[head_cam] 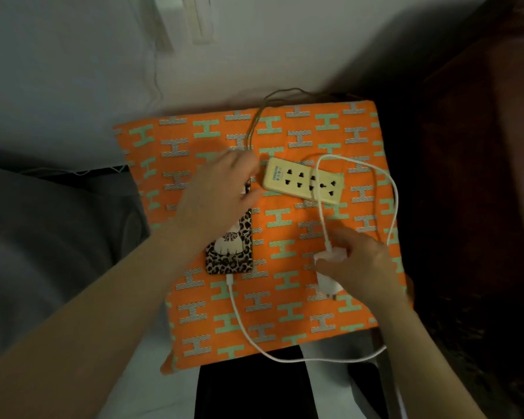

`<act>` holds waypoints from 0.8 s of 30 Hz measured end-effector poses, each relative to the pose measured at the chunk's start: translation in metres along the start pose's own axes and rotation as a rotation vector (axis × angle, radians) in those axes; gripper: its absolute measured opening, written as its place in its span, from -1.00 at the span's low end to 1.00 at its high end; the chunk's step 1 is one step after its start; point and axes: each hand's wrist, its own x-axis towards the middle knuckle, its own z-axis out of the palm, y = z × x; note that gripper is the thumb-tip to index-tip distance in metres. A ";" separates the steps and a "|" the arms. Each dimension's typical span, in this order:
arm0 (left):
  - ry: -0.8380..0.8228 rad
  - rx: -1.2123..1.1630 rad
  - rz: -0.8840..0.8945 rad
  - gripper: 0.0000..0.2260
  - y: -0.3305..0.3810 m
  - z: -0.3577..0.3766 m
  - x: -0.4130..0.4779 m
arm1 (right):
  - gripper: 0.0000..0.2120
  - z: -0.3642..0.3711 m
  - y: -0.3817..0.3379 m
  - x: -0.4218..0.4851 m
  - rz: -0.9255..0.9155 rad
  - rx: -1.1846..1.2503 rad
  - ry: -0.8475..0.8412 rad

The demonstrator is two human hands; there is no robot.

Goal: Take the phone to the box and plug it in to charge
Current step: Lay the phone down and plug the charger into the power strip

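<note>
Orange cloth covers the box (285, 313), and the phone (231, 246) in its leopard case already lies on it with the white cable (239, 316) seated in its near end. My right hand (360, 261) is closed around the white charger (330, 267), prongs toward me. My left hand (215, 195) rests spread and empty over the phone's far end. Next, I reckon, comes the power strip (304, 180). The cable loops across the strip's sockets, so lifting the charger could snag it, drag the light strip, or tug the phone's plug loose
</note>
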 end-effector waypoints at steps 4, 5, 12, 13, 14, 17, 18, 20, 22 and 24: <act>-0.224 0.048 0.133 -0.34 0.019 0.024 0.026 | -0.76 -0.035 -0.004 0.001 0.227 0.729 0.031; -0.243 0.106 0.129 -0.32 0.020 0.029 0.030 | -0.74 -0.042 -0.007 0.002 0.232 0.821 0.099; -0.048 -0.016 -0.109 -0.55 0.029 0.049 0.031 | -0.60 -0.034 -0.040 0.045 0.154 0.548 0.496; -0.044 -0.035 -0.118 -0.54 0.029 0.050 0.031 | -0.58 -0.030 -0.045 0.050 0.118 0.511 0.515; -0.045 -0.043 -0.121 -0.54 0.028 0.050 0.031 | -0.56 -0.027 -0.049 0.054 0.083 0.472 0.528; -0.063 -0.043 -0.124 -0.53 0.025 0.048 0.032 | -0.56 -0.018 -0.056 0.062 0.009 0.413 0.547; -0.071 -0.037 -0.123 -0.53 0.025 0.048 0.032 | -0.56 -0.015 -0.057 0.064 -0.013 0.390 0.550; -0.084 -0.030 -0.125 -0.52 0.026 0.048 0.032 | -0.55 -0.012 -0.058 0.065 -0.057 0.329 0.560; -0.091 -0.027 -0.133 -0.52 0.026 0.049 0.032 | -0.56 -0.010 -0.059 0.066 -0.092 0.292 0.565; -0.090 -0.021 -0.142 -0.53 0.025 0.050 0.033 | -0.60 -0.010 -0.061 0.067 -0.128 0.262 0.572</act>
